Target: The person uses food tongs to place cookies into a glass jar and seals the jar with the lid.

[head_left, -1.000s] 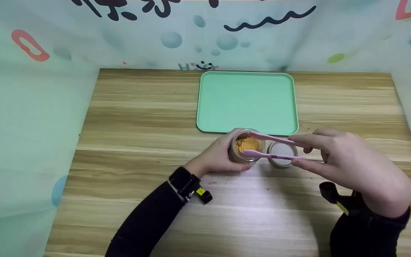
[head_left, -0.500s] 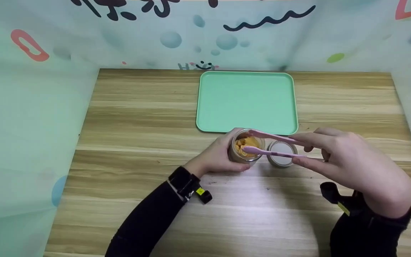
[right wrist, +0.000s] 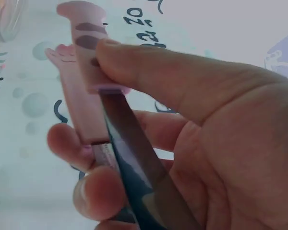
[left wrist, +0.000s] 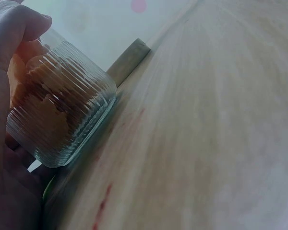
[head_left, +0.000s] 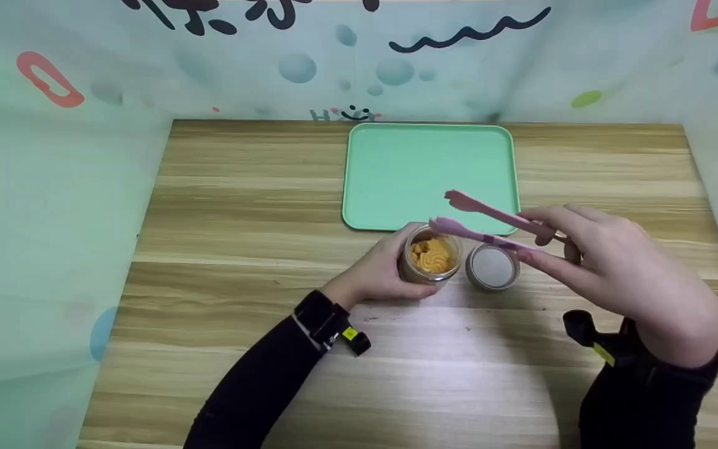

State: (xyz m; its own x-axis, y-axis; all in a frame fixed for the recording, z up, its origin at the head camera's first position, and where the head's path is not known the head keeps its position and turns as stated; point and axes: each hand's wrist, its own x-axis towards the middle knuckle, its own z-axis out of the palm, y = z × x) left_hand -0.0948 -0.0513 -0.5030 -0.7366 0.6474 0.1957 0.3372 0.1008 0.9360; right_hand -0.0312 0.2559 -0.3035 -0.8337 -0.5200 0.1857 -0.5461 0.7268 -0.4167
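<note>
My left hand (head_left: 385,271) holds an open ribbed glass jar (left wrist: 89,93) around its side, the thumb on the near side in the head view. Ridged orange-yellow cookies (head_left: 435,257) lie inside the jar. In my right hand (head_left: 624,268) is a pair of tongs (head_left: 491,211) with pink tips and metal arms. Thumb and fingers press on the pink parts from opposite sides. The tips stand apart with nothing seen between them, over the jar's far rim and the near part of the tray. Beside the jar, on its right, lies a round lid (head_left: 493,267).
A green rectangular tray (head_left: 424,178) lies on the wooden table (head_left: 240,212) behind the jar. A patterned pale backdrop (head_left: 259,81) rises along the table's back edge and sides.
The tongs have moved up and away from over the cookies toward the tray, their tips now out of the jar. The cookies shifted within the jar. My left hand stays put.
</note>
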